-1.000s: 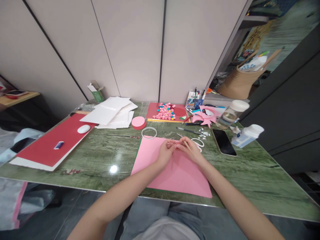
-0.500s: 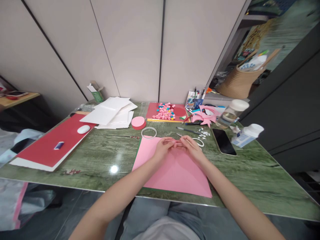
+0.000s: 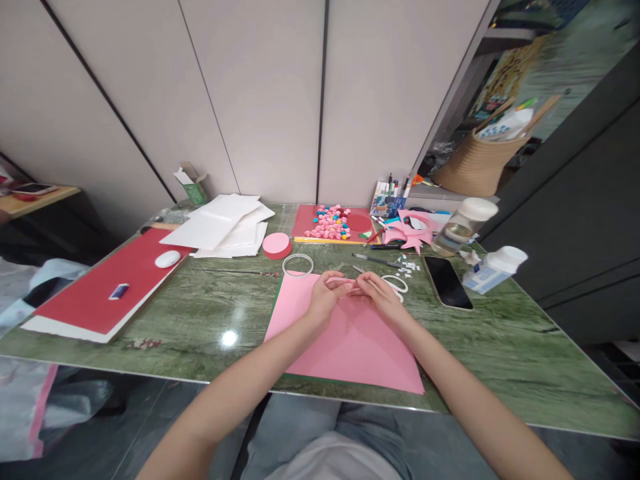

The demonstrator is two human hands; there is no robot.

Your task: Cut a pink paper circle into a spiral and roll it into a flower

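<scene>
Above a pink sheet of paper (image 3: 345, 347), my left hand (image 3: 327, 293) and my right hand (image 3: 377, 293) meet with fingers closed. Between them they pinch a small strip of pink paper (image 3: 350, 283), mostly hidden by the fingers. A green edge shows under the pink sheet's left and front sides. Scissors (image 3: 400, 284) with white handles lie just beyond my right hand, their tip showing between the hands. To the left of my left hand lies a roll of tape (image 3: 298, 265). A round pink-and-red piece (image 3: 277, 245) rests behind the tape.
Many small pink, blue and yellow pieces (image 3: 330, 223) lie on a red sheet at the back. A phone (image 3: 449, 283), a white bottle (image 3: 495, 270) and a clear bottle (image 3: 463, 227) stand or lie right. White sheets (image 3: 215, 223) and a red board (image 3: 100, 287) occupy the left.
My fingers have shifted slightly on the pink strip, the right fingertips drawing a little closer in. Both hands stay over the pink sheet, and the other things keep their places.
</scene>
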